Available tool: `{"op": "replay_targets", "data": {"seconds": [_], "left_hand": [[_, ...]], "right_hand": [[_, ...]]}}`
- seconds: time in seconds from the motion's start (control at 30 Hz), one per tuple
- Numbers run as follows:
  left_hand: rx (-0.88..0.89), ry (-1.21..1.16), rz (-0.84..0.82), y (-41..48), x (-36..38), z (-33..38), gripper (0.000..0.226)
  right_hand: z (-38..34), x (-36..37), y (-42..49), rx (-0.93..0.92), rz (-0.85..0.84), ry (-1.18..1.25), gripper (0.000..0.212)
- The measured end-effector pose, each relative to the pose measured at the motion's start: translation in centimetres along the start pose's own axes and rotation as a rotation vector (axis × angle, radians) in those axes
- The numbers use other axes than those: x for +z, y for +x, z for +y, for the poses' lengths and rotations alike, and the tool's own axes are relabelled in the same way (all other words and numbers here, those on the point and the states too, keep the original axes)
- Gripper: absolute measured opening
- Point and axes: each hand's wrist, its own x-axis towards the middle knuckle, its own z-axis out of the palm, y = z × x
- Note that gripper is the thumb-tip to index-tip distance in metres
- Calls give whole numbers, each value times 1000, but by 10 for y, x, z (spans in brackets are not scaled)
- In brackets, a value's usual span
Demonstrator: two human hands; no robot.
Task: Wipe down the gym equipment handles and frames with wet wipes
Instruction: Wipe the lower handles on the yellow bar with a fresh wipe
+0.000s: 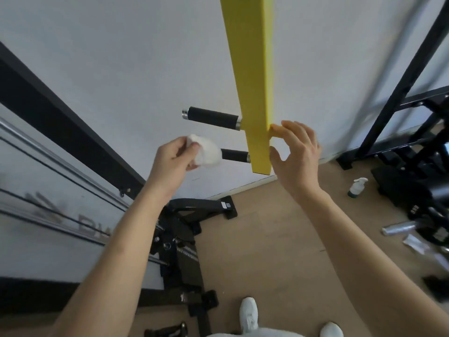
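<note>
While the right hand (pixel 297 152) rested open against the stiff yellow bar (pixel 252 81), the left hand (pixel 171 159) pinched a soft, light wipe (pixel 206 152) bunched beside the lower handle (pixel 234 155), probably easy to wrap around it.

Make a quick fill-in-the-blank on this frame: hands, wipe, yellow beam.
1. The left hand grips a bunched white ____.
2. The right hand touches the edge of the ____ beam.
3. ____ black handles stick out from the beam's side: an upper handle and a lower handle.
4. The pump bottle stands on the ____.

Missing: wipe; yellow; Two; floor
</note>
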Motion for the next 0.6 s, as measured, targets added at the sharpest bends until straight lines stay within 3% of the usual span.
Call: {"op": "replay_targets", "data": {"seconds": [0.13,0.27,0.4,0.5,0.6], "left_hand": [[-257,-492,-61,-42,62,4,22],[-348,-747,-96,-69,124,13,38],[-418,-789,-171,-92,197,28,44],[-451,-772,-259,-101,251,43,44],[-461,-796,-353,-106,297,57,42]], "right_hand": [[24,-37,-5,-112,-308,182,60],[37,-93,-36,-40,-253,292,44],[66,-145,-71,24,-307,416,40],[102,-168,-86,-46,-308,292,41],[142,-191,-92,-1,-270,220,29]]}}
